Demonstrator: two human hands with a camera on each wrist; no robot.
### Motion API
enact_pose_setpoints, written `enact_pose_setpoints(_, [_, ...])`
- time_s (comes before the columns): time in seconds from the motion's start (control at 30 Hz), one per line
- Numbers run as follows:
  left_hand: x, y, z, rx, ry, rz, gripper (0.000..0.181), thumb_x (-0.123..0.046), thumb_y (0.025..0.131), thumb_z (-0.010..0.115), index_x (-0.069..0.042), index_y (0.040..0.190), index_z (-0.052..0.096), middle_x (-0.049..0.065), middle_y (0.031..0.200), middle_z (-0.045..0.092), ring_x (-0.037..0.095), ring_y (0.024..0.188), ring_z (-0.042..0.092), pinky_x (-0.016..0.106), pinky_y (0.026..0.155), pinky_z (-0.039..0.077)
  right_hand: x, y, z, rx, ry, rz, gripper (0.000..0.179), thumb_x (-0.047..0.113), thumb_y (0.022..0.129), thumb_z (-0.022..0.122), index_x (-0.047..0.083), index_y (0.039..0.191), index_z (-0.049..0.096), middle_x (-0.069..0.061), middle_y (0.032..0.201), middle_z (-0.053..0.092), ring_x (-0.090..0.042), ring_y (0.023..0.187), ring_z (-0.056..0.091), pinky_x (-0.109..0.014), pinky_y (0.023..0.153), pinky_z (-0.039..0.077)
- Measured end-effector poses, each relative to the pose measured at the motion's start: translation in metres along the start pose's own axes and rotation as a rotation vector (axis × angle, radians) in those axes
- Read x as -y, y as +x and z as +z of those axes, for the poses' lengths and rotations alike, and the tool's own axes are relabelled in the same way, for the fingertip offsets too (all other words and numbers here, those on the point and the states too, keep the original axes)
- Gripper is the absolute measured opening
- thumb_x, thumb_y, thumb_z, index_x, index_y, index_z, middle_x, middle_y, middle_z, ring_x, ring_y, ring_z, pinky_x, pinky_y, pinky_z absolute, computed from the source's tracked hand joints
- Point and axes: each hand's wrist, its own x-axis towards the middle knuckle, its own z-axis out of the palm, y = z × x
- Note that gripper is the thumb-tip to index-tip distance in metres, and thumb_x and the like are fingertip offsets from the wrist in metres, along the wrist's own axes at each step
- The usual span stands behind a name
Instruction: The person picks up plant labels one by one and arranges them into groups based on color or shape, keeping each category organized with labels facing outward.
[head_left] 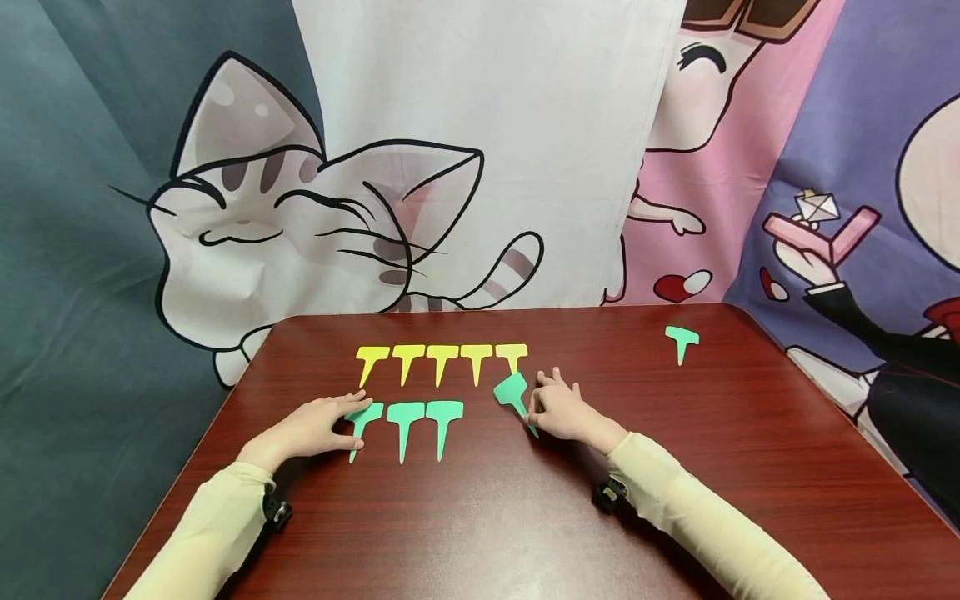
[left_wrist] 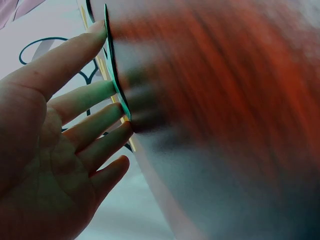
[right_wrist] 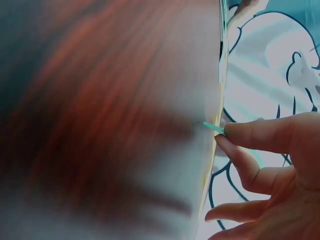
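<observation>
My left hand (head_left: 318, 425) lies over the leftmost green T-shaped plant label (head_left: 362, 423), its thumb by the pointed end and its fingers at the wide head. In the left wrist view those fingers are nearly straight and touch the label's edge. Two more green labels, a middle one (head_left: 406, 413) and a right one (head_left: 444, 412), continue that row. My right hand (head_left: 564, 410) pinches another green plant label (head_left: 512, 390) by its stem between thumb and forefinger. This one is tilted, its head toward the upper left, overlapping the tip of the nearest yellow label (head_left: 512, 351).
Several yellow T-shaped labels, including a middle one (head_left: 442, 353), form a row behind the green ones. A single green label (head_left: 682, 337) lies at the back right of the brown table (head_left: 480, 533). Behind the table hangs a cartoon-printed cloth (head_left: 480, 83).
</observation>
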Motion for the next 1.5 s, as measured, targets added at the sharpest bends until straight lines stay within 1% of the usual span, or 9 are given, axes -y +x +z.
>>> enact_pose_setpoints(0.13, [0.000, 0.000, 0.000, 0.000, 0.001, 0.002, 0.071, -0.041, 0.083, 0.070, -0.007, 0.140, 0.048, 0.018, 0.146, 0.042, 0.043, 0.132, 0.040, 0.058, 0.101, 0.037, 0.008, 0.000, 0.003, -0.001, 0.012, 0.019, 0.023, 0.018, 0.083, 0.071, 0.016, 0.063, 0.060, -0.031, 0.147, 0.031, -0.051, 0.141, 0.011, -0.076, 0.103, 0.009])
enact_pose_setpoints(0.33, [0.000, 0.000, -0.001, 0.001, -0.003, -0.002, 0.071, -0.042, 0.083, 0.070, -0.008, 0.141, 0.047, 0.018, 0.147, 0.041, 0.043, 0.132, 0.039, 0.059, 0.101, 0.037, 0.017, 0.000, 0.007, -0.010, 0.014, 0.052, 0.021, 0.016, 0.081, 0.072, 0.015, 0.062, 0.062, -0.031, 0.146, 0.035, -0.051, 0.140, 0.013, -0.076, 0.103, 0.010])
enact_pose_setpoints(0.47, [0.001, 0.000, -0.001, 0.003, -0.003, -0.004, 0.071, -0.042, 0.083, 0.070, -0.008, 0.141, 0.047, 0.017, 0.147, 0.041, 0.043, 0.133, 0.039, 0.058, 0.101, 0.037, 0.023, 0.001, 0.010, -0.007, 0.005, 0.069, 0.021, 0.018, 0.081, 0.073, 0.015, 0.062, 0.065, -0.030, 0.145, 0.035, -0.050, 0.141, 0.014, -0.076, 0.103, 0.009])
enact_pose_setpoints(0.67, [0.001, 0.001, 0.001, 0.005, -0.001, -0.006, 0.072, -0.044, 0.082, 0.070, -0.009, 0.141, 0.047, 0.017, 0.147, 0.041, 0.043, 0.132, 0.039, 0.059, 0.100, 0.037, 0.032, 0.001, 0.012, -0.020, -0.048, 0.081, 0.022, 0.018, 0.079, 0.076, 0.016, 0.059, 0.068, -0.027, 0.144, 0.040, -0.049, 0.141, 0.017, -0.079, 0.100, 0.008])
enact_pose_setpoints(0.8, [0.001, 0.001, 0.001, 0.006, 0.001, -0.006, 0.072, -0.044, 0.083, 0.069, -0.009, 0.141, 0.047, 0.017, 0.147, 0.041, 0.043, 0.132, 0.039, 0.061, 0.100, 0.036, 0.039, 0.001, 0.013, -0.028, -0.080, 0.106, 0.022, 0.019, 0.076, 0.078, 0.015, 0.057, 0.068, -0.025, 0.142, 0.044, -0.048, 0.140, 0.021, -0.079, 0.099, 0.009])
enact_pose_setpoints(0.93, [0.001, 0.001, 0.001, 0.008, 0.002, -0.010, 0.072, -0.044, 0.083, 0.069, -0.009, 0.141, 0.047, 0.017, 0.148, 0.040, 0.043, 0.132, 0.039, 0.061, 0.101, 0.035, 0.045, 0.002, 0.014, -0.039, -0.103, 0.127, 0.025, 0.020, 0.075, 0.078, 0.015, 0.054, 0.067, -0.025, 0.140, 0.047, -0.048, 0.139, 0.024, -0.079, 0.099, 0.010])
enact_pose_setpoints(1.13, [0.000, 0.001, 0.000, 0.004, 0.002, -0.007, 0.071, -0.042, 0.083, 0.070, -0.008, 0.141, 0.047, 0.018, 0.147, 0.041, 0.044, 0.132, 0.039, 0.060, 0.100, 0.036, 0.052, 0.002, 0.015, -0.057, -0.119, 0.152, 0.032, 0.021, 0.075, 0.077, 0.015, 0.048, 0.060, -0.024, 0.136, 0.051, -0.049, 0.137, 0.027, -0.080, 0.099, 0.011])
enact_pose_setpoints(1.37, [0.001, 0.001, 0.000, 0.003, 0.001, -0.005, 0.071, -0.042, 0.083, 0.070, -0.008, 0.141, 0.047, 0.018, 0.147, 0.041, 0.043, 0.132, 0.039, 0.060, 0.101, 0.036, 0.058, 0.003, 0.019, -0.086, -0.176, 0.169, 0.026, 0.019, 0.073, 0.073, 0.018, 0.051, 0.058, -0.016, 0.133, 0.056, -0.050, 0.136, 0.030, -0.081, 0.098, 0.008])
enact_pose_setpoints(1.5, [0.001, 0.001, 0.000, 0.002, 0.003, -0.009, 0.071, -0.043, 0.083, 0.069, -0.008, 0.141, 0.046, 0.018, 0.147, 0.041, 0.043, 0.133, 0.039, 0.060, 0.101, 0.036, 0.063, 0.004, 0.021, -0.089, -0.196, 0.174, 0.027, 0.017, 0.072, 0.070, 0.017, 0.050, 0.055, -0.015, 0.131, 0.058, -0.049, 0.136, 0.031, -0.080, 0.099, 0.007])
